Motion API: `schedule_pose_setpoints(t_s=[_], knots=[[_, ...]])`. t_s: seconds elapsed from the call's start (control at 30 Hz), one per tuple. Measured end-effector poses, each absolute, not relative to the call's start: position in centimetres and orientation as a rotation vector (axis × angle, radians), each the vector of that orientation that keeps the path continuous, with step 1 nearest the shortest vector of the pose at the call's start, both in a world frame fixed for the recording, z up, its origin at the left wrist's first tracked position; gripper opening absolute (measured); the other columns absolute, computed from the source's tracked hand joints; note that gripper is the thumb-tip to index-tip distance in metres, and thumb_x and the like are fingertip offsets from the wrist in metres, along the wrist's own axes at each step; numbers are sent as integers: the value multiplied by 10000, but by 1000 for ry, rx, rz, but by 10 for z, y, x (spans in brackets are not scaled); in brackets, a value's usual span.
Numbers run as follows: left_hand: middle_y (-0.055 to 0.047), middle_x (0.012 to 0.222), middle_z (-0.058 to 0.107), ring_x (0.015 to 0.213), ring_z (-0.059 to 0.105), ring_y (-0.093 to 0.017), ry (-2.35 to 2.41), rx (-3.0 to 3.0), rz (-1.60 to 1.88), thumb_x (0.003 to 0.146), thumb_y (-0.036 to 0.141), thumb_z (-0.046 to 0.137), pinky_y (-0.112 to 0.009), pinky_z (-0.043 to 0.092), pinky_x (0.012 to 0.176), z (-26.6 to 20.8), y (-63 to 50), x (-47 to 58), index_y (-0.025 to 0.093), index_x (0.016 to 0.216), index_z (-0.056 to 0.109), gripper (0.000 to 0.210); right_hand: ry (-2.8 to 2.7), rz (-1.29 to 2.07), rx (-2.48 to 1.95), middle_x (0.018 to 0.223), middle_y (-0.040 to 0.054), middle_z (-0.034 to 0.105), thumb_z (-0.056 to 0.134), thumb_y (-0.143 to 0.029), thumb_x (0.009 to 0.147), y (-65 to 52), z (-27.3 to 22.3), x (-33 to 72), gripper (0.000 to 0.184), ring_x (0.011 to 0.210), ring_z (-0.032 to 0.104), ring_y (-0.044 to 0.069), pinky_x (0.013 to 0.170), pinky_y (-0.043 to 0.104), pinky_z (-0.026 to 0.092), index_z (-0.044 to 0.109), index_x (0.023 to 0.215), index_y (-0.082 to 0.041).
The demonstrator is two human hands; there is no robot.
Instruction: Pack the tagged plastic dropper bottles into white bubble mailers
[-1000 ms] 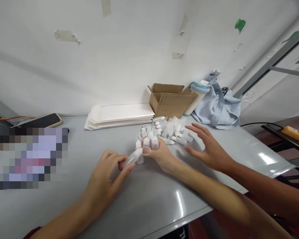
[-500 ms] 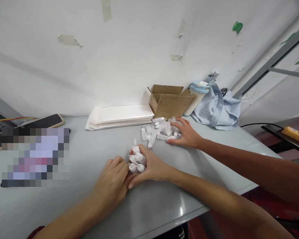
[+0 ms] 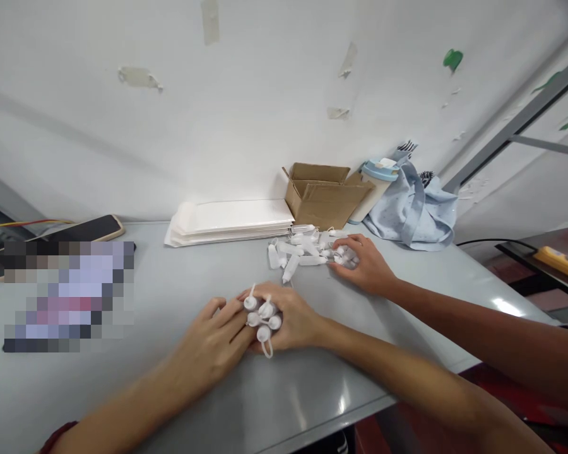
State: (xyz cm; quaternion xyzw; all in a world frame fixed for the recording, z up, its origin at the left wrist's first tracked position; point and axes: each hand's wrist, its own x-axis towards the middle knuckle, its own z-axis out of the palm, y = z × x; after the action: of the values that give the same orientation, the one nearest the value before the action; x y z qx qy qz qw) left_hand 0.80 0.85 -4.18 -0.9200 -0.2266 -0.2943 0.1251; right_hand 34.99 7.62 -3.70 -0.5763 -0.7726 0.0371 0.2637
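A bundle of several small white dropper bottles (image 3: 265, 310) stands between my hands, tethered caps up. My right hand (image 3: 296, 318) wraps around the bundle from the right, shut on it. From the left, my left hand (image 3: 220, 337) closes against the same bottles with bent fingers; its fingertips are partly hidden behind them. Beyond my hands lies a loose pile of similar bottles (image 3: 291, 268) on the grey table (image 3: 180, 277). Another person's hand (image 3: 366, 265) reaches in from the right and curls around bottles at the pile's right side.
Against the wall lie a stack of white envelopes (image 3: 231, 217) and an open cardboard box (image 3: 329, 205). A tumbler with a blue lid (image 3: 376, 186) and a light blue bag (image 3: 411, 211) stand right of them. A blurred-out device (image 3: 76, 296) and a phone (image 3: 94, 228) lie at left.
The bundle's bottles have shifted in my hands, one cap loop now hanging toward me. The other person's hand has moved slightly right and nearer, drawing bottles from the pile's right side.
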Motion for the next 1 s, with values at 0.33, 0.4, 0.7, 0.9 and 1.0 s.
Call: schedule_pose_setpoints(t_s=[0.33,0.4,0.7,0.9,1.0], knots=[[-45,804,614,783,525,-206,-1008,-2758,-1038,904,182,476,-353,401,693,-28,5,2,163,983,548,108,-2064,87,-1611,758,-4,471,742,-311,629,92,-34,351,319,560,444,169,589,351,427,609,916,-353],[-42,827,622,772,535,-192,-1020,-2770,-1087,911,189,486,-339,421,694,-28,5,5,164,1012,536,115,-2024,51,-1623,762,-7,473,735,-288,620,91,-36,352,324,538,425,160,551,327,403,597,905,-356],[-40,859,661,834,581,-169,-855,-2794,-1080,917,108,458,-304,469,758,-33,3,8,167,978,561,133,-1954,18,-1614,894,2,537,642,-220,681,78,-36,347,298,677,526,223,640,391,432,562,932,-359],[-76,771,627,783,555,-225,-671,-2540,-599,906,42,334,-404,401,748,-24,4,3,145,844,610,301,-2035,101,-1545,976,42,577,597,-313,778,69,-36,355,229,825,582,284,710,461,464,556,999,-351],[-46,646,573,649,501,-195,-629,-2525,-562,878,3,329,-382,399,711,-19,6,5,150,733,584,328,-1929,128,-1542,977,49,584,564,-321,806,67,-32,350,203,843,584,292,682,450,469,552,1005,-358]])
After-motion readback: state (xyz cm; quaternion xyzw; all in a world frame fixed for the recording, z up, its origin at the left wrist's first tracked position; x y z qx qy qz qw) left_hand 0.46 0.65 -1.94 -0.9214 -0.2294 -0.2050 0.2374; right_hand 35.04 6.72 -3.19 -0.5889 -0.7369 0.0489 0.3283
